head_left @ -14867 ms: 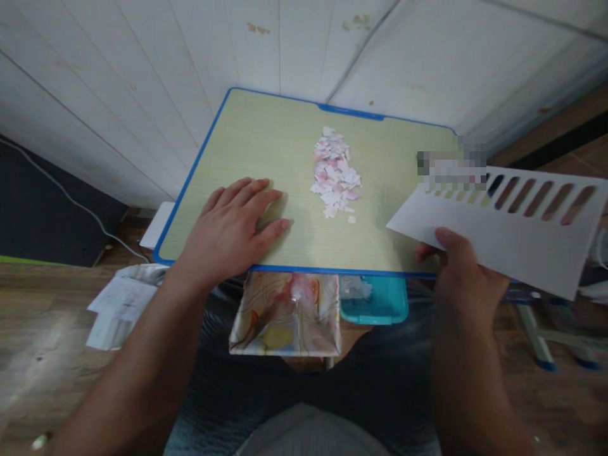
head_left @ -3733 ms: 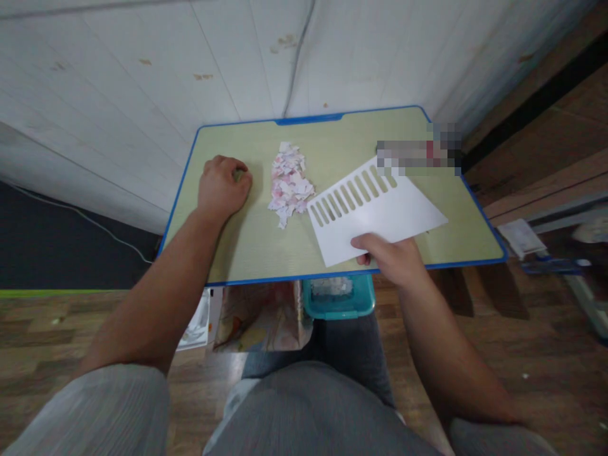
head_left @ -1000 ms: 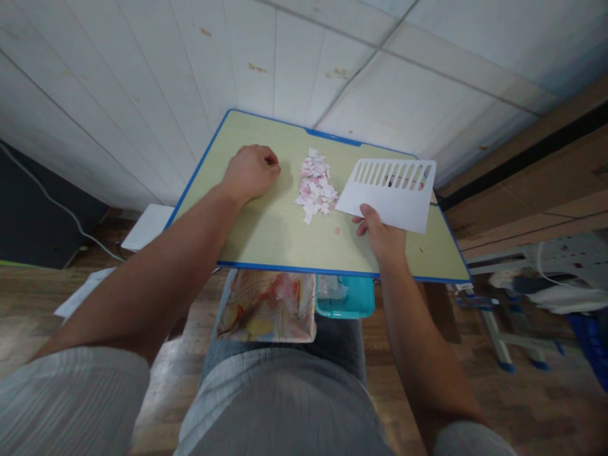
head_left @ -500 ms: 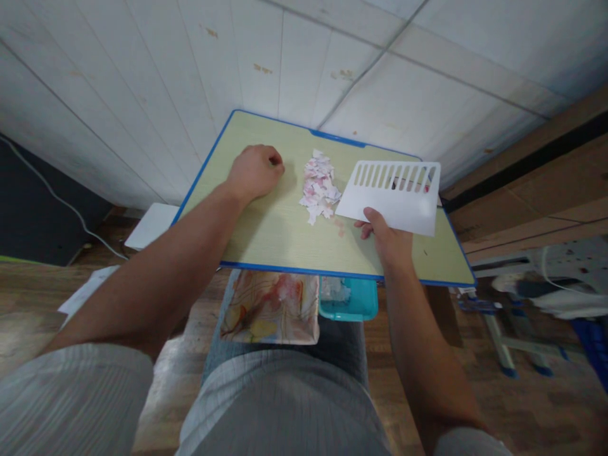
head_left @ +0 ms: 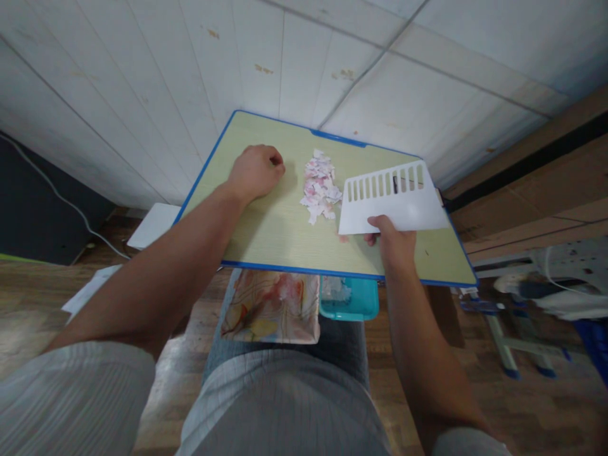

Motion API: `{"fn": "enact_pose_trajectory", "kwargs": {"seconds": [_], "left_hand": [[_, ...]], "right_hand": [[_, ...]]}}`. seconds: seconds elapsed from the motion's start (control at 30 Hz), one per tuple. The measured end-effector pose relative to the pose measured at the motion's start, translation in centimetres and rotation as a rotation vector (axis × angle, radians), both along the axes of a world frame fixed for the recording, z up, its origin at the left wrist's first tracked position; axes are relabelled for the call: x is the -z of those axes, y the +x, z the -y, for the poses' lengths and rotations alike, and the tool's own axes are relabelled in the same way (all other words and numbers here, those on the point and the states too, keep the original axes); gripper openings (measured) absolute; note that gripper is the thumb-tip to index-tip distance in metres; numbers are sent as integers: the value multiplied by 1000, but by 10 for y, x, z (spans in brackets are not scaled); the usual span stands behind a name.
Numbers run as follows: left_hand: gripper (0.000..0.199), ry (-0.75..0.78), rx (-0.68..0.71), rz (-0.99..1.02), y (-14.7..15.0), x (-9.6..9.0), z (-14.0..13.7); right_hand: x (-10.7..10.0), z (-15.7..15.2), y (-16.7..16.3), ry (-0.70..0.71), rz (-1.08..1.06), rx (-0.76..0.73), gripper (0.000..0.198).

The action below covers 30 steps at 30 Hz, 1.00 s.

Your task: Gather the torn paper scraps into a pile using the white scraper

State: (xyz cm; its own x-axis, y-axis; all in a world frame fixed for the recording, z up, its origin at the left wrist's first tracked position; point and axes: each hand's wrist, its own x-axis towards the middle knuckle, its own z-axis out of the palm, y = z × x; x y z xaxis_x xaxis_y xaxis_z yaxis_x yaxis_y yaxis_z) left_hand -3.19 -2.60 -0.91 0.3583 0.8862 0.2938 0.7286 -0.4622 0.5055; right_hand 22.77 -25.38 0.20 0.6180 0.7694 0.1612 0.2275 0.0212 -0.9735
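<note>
In my right hand [head_left: 395, 246], thumb on top, is a thin white plastic panel [head_left: 384, 214] with a row of slots along its far side. It is held over the right part of the small table [head_left: 266, 244], its left edge beside a heap of torn paper scraps [head_left: 319, 187]. The scraps are white with pink marks. My left hand [head_left: 256, 171] rests on the tabletop left of the heap, fingers curled into a loose fist. A dark hollow shows between its thumb and fingers, with nothing visible in it.
Below the table's blue front edge are a patterned fabric-like container [head_left: 270, 310] and a turquoise plastic bin [head_left: 349, 307] with whitish contents. A panelled wall [head_left: 247, 57] stands behind the table. Cardboard boxes [head_left: 536, 171] are at the right, and a white cable [head_left: 370, 66] runs down the wall.
My right hand has turned the white panel: its slotted side now slants upward to the right, and its left edge stands more upright. The left hand and the paper heap stay put.
</note>
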Motion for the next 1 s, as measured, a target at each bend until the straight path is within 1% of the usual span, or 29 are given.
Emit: {"fn": "enact_pose_trajectory", "kwargs": {"seconds": [0.13, 0.3, 0.4, 0.5, 0.6, 0.7, 0.8, 0.87, 0.93, 1.0], "left_hand": [[33, 4, -2, 8, 0, 0, 1], [32, -7, -10, 1, 1, -1, 1], [33, 4, -4, 4, 1, -1, 0], [35, 9, -2, -4, 0, 1, -1], [35, 9, -6, -29, 1, 1, -1], [33, -3, -10, -57, 2, -3, 2], [35, -17, 24, -151, -2, -13, 10], [42, -12, 73, -234, -9, -18, 21], [52, 0, 96, -289, -21, -19, 34], [61, -4, 81, -316, -34, -14, 49]], "right_hand": [[2, -1, 1, 7, -16, -40, 20], [13, -6, 8, -49, 81, -111, 30], [17, -8, 10, -62, 102, -107, 35], [16, -8, 9, -50, 98, -102, 39], [13, -7, 8, -55, 118, -145, 40], [12, -6, 8, -71, 148, -194, 43], [13, -8, 10, -70, 161, -187, 45], [13, -9, 10, -61, 163, -173, 46], [13, -9, 10, -58, 168, -189, 47], [13, -8, 9, -65, 178, -226, 47]]}}
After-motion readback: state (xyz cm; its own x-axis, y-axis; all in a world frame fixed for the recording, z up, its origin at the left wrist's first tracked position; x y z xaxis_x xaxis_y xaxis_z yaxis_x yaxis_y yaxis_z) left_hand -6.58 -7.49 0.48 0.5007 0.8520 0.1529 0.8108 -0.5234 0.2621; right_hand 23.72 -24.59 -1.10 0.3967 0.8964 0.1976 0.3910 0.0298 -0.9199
